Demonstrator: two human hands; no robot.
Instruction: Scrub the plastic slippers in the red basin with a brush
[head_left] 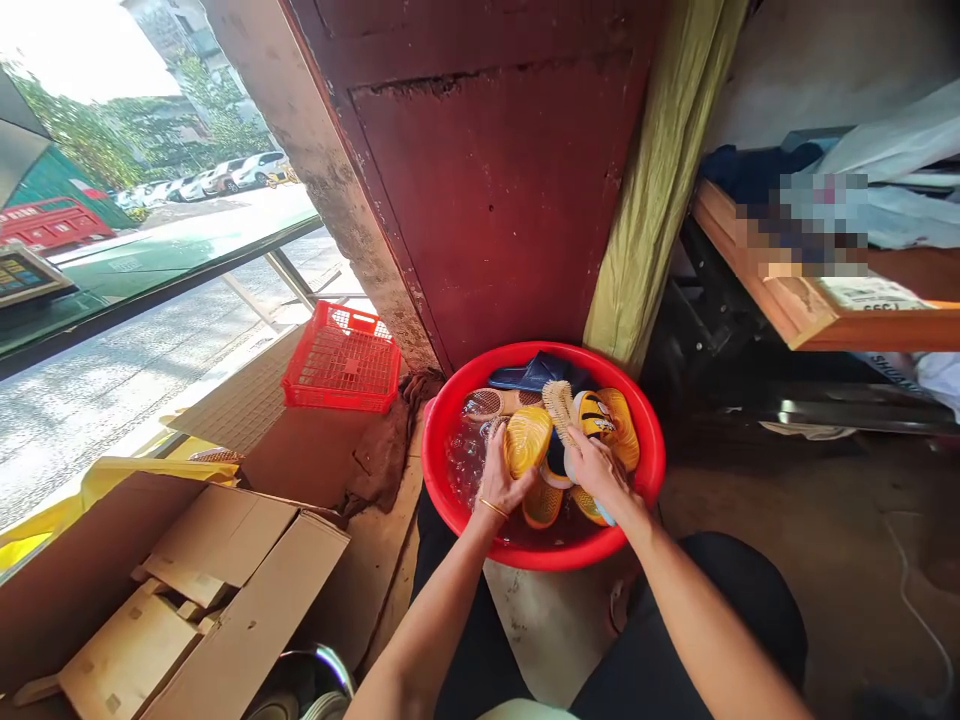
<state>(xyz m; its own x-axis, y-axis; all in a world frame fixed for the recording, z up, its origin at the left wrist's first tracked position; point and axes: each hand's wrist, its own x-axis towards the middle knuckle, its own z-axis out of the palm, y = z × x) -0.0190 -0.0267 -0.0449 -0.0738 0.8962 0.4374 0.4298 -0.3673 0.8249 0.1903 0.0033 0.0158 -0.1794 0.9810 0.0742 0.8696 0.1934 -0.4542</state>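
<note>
A round red basin [654, 450] holds water and several slippers. My left hand [501, 478] grips a yellow slipper [528, 440], its ridged sole turned up, over the left-middle of the basin. In my right hand [596, 468] is a scrub brush [557, 405] with pale bristles, close to the right of that slipper. A dark blue slipper [536, 374] lies at the back of the basin. Beside my right hand sit a yellow slipper with black stripes [595, 415] and another yellow slipper [622, 430]. A brown slipper [484, 403] rests at the left in the water.
A red plastic crate [345, 360] stands left of the basin near a brown cloth [390, 450]. An open cardboard box [247, 610] is at the lower left. Behind the basin is a dark red door [487, 200]; a wooden-edged shelf [814, 325] juts out at right.
</note>
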